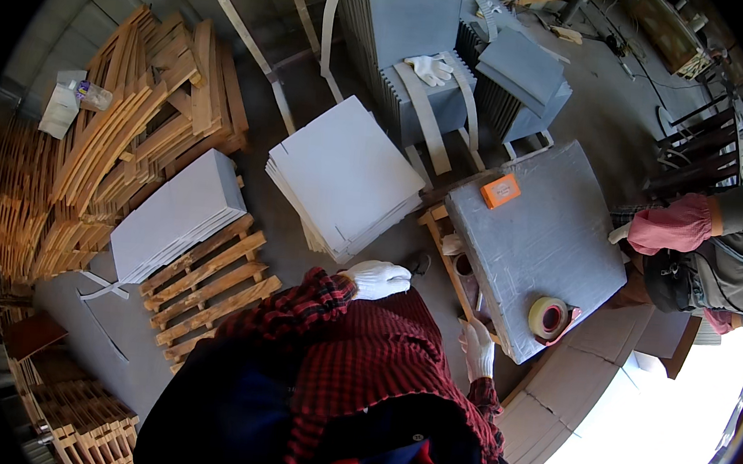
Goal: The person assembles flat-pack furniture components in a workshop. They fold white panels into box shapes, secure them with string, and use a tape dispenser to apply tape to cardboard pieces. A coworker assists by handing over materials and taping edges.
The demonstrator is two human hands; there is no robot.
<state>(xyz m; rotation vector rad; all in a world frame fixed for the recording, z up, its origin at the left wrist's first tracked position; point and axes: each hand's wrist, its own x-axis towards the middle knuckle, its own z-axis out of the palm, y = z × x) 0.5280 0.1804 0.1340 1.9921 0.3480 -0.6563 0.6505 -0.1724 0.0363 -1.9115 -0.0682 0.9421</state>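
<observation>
A grey-topped desk (548, 230) is standing front-right. The right hand (478, 352) is lying by its edge, fingers mostly straight; the left hand (378, 279) is hovering over checked clothing (379, 343), fingers together. Whether either is gripping anything is unclear.

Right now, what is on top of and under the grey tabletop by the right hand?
On the grey tabletop lie an orange box and a pale tape roll edged with red. Below, part of a wooden frame shows; the rest underneath is covered.
</observation>
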